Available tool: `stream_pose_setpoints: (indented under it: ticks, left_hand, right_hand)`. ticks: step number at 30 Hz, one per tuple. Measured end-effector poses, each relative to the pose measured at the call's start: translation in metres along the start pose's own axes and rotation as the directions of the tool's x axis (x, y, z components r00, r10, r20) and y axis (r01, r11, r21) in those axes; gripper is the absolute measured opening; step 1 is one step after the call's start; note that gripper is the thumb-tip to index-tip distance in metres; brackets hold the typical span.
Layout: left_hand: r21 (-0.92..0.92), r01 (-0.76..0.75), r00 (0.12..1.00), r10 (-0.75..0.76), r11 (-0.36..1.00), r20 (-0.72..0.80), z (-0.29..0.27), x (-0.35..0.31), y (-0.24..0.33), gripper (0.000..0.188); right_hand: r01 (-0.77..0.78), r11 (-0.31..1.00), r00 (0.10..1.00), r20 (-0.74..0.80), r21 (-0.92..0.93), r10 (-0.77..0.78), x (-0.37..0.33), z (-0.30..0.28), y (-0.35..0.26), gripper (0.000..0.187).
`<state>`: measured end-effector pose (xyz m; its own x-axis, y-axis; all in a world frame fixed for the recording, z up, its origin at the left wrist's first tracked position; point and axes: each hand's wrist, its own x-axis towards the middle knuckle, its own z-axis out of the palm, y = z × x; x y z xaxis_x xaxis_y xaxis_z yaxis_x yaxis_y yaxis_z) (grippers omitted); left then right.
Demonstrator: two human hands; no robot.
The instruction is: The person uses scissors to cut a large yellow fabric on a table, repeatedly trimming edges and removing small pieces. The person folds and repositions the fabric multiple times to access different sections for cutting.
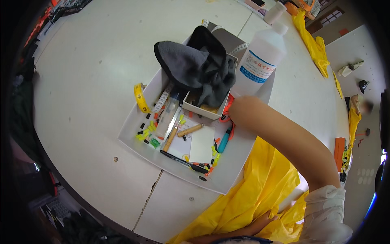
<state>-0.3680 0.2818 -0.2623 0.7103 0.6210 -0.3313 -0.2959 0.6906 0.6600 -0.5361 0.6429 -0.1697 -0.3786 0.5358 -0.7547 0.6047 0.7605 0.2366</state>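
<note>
My right hand (242, 112) reaches into the white tray (134, 148), against the side of a small open box (203, 111). Beside it are orange-handled scissors (232, 132), partly covered by the hand. Its fingers are hidden, so whether it grips them cannot be told. Low in the view my left hand (265, 219) is closed on a fold of yellow fabric (260, 171). Dark grey cloth (180, 63) is heaped over the box. Nearby in the tray lie a teal-handled tool (223, 141), a white card (202, 145), wooden-handled tools (190, 130) and a black pen (183, 161).
A large white bottle (260, 55) stands at the tray's right side. A yellow tape measure (141, 97) hangs over its left rim. Small coloured plastic pieces (148, 132) are scattered inside. The pale table (93, 97) has a seam. More yellow fabric (310, 44) hangs at the far right.
</note>
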Motion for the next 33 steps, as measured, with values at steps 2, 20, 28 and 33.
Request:
stream_pose_setpoints:
  ticks: [2, 20, 28, 33]
  left_hand:
    - [0.054, 0.010, 0.999, -0.008, 0.998, -0.038, 0.001, 0.003, -0.006, 0.072]
    - [-0.250, -0.047, 0.998, 0.053, 0.967, 0.018, -0.008, -0.008, 0.006, 0.064]
    - [-0.156, -0.092, 0.995, 0.095, 0.984, 0.018, -0.008, -0.002, -0.006, 0.056]
    - [-0.421, 0.000, 0.994, 0.047, 0.907, 0.102, -0.005, -0.010, 0.013, 0.032]
  right_hand:
    - [-0.066, 0.996, 0.997, -0.026, 0.053, 0.068, 0.011, -0.001, -0.009, 0.021]
    - [-0.011, 0.989, 0.987, -0.160, -0.145, -0.012, 0.043, 0.013, 0.013, 0.024]
    - [-0.031, 0.982, 0.963, -0.270, -0.186, -0.021, -0.006, -0.014, 0.011, 0.026]
    - [0.178, 0.944, 0.763, -0.645, 0.276, 0.044, -0.080, -0.006, 0.025, 0.012]
